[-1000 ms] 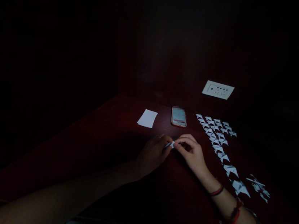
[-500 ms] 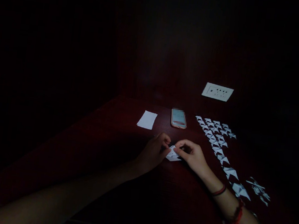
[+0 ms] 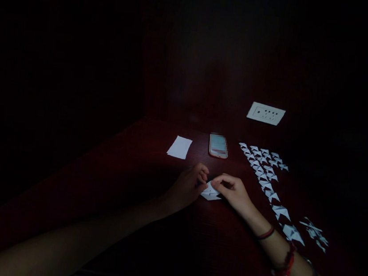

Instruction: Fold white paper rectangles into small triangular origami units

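A small folded white paper [image 3: 210, 197] lies on the dark red table, low between my two hands. My right hand [image 3: 235, 195] pinches its upper edge with thumb and forefinger. On the paper's left side rests the thumb of my left hand [image 3: 186, 186], with the other fingers curled just above. The fingertips cover part of the paper's upper edge. A dark band, a red cord and a silvery bangle circle my right wrist and forearm.
Several folded white paper pieces [image 3: 266, 185] run in rows along the right. Beside them lies a heap of thin paper scraps [image 3: 315, 233]. Flat white sheets [image 3: 179, 147] and a phone [image 3: 218, 146] lie beyond my hands. A socket plate [image 3: 266, 113] sits on the wall.
The paper was pinched small between both hands' fingertips; now it lies lower, with more of its surface showing. My left forefinger has lifted off it. The view has shifted slightly.
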A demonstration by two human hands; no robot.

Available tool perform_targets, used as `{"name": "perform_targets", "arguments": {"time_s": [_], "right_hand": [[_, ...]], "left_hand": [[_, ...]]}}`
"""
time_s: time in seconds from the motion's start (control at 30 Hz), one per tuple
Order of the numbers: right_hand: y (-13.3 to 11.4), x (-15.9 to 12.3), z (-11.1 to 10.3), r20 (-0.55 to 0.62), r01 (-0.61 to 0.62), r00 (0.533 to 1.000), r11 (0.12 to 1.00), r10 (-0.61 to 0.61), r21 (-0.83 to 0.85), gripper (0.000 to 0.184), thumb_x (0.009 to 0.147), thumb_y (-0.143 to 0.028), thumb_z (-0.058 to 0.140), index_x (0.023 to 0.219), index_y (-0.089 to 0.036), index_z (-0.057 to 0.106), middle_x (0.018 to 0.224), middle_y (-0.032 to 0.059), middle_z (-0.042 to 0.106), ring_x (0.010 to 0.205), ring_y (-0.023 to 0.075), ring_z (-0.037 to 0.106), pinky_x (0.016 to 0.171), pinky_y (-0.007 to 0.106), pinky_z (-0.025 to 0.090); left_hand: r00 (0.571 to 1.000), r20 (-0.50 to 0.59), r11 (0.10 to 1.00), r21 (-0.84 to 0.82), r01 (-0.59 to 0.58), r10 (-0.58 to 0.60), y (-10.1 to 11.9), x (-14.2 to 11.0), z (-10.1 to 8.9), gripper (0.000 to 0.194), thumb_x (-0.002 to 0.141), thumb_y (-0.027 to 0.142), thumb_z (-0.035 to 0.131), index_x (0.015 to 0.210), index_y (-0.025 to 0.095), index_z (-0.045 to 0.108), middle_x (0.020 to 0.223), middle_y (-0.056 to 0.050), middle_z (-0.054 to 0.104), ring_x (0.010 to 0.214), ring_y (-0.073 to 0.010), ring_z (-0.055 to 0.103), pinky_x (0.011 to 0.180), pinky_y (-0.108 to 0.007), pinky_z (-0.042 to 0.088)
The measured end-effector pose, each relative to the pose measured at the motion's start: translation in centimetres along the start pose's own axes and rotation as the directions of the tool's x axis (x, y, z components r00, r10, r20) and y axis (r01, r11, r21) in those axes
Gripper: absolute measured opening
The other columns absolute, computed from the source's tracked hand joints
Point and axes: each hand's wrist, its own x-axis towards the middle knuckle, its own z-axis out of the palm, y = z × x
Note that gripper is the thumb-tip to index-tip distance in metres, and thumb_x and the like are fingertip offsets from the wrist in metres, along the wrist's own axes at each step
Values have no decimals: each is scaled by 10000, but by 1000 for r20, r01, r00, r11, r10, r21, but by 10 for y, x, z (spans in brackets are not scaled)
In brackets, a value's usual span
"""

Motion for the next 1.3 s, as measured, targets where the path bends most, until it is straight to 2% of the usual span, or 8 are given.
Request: {"name": "perform_targets", "arguments": {"time_s": [0.17, 0.3, 0.57, 0.77, 0.87, 1.17, 1.23, 1.3], "right_hand": [[-3, 0, 1, -80, 39, 996, 995, -46, -87, 128, 692, -227, 534, 621, -146, 602, 612, 4, 514, 589, 110, 464, 539, 224, 360], [-2, 1, 2, -135, 35, 990, 996, -45, -80, 144, 702, -251, 526, 644, -144, 603, 643, 16, 535, 608, 118, 475, 562, 232, 375], [3, 1, 1, 29, -7, 1000, 1000, 7, 24, 205, 727, -314, 506, 770, -142, 608, 666, 17, 552, 605, 113, 475, 559, 234, 386], [10, 0, -1, -76, -37, 996, 999, 36, -2, 202, 730, -318, 485, 696, -138, 570, 613, 2, 522, 552, 101, 450, 513, 216, 371], [9, -1, -1, -67, -55, 996, 998, 55, -3, 209, 731, -322, 482, 700, -136, 571, 612, 1, 524, 554, 103, 455, 517, 217, 373], [5, -2, -2, 163, -125, 982, 980, 100, 154, 216, 697, -273, 535, 867, -147, 575, 715, 19, 591, 639, 121, 524, 606, 255, 417], [8, -2, -3, 154, -127, 982, 984, 106, 129, 209, 684, -253, 544, 857, -141, 579, 674, 12, 589, 612, 120, 523, 597, 259, 420], [11, -2, -3, 96, -117, 989, 990, 109, 77, 187, 673, -229, 545, 833, -140, 585, 651, 8, 587, 590, 118, 520, 590, 259, 421]], "left_hand": [[999, 27, 999, -25, 22, -22, 2, 1, 1, 249, 689, 97, 489, 905, 185, 402, 792, 15, 496, 659, -84, 500, 583, -208, 416], [997, 20, 996, -46, 78, -77, -1, 1, 2, 287, 661, 154, 563, 898, 181, 404, 791, 10, 506, 659, -94, 514, 572, -212, 423], [984, 96, 971, -174, 163, -148, -11, 1, 0, 248, 694, 157, 535, 904, 186, 406, 730, 19, 556, 645, -102, 550, 571, -222, 435], [959, 218, 924, -297, 240, -179, -14, 4, -1, 310, 673, 237, 585, 929, 180, 420, 765, -3, 576, 681, -122, 575, 592, -244, 446], [955, 239, 931, -273, 241, -177, -14, 5, -1, 381, 637, 215, 613, 966, 185, 423, 795, -9, 570, 683, -126, 569, 587, -244, 449], [969, 167, 969, -138, 203, -179, -18, 2, -3, 289, 662, 180, 559, 933, 189, 459, 714, 16, 539, 622, -113, 541, 543, -228, 435], [966, 186, 968, -142, 208, -180, -18, 2, -2, 259, 666, 192, 558, 910, 187, 473, 727, 14, 540, 627, -113, 541, 545, -229, 435], [957, 226, 960, -170, 220, -180, -18, 2, -1, 229, 671, 205, 560, 885, 182, 485, 735, 11, 548, 634, -111, 544, 551, -226, 435]]}}
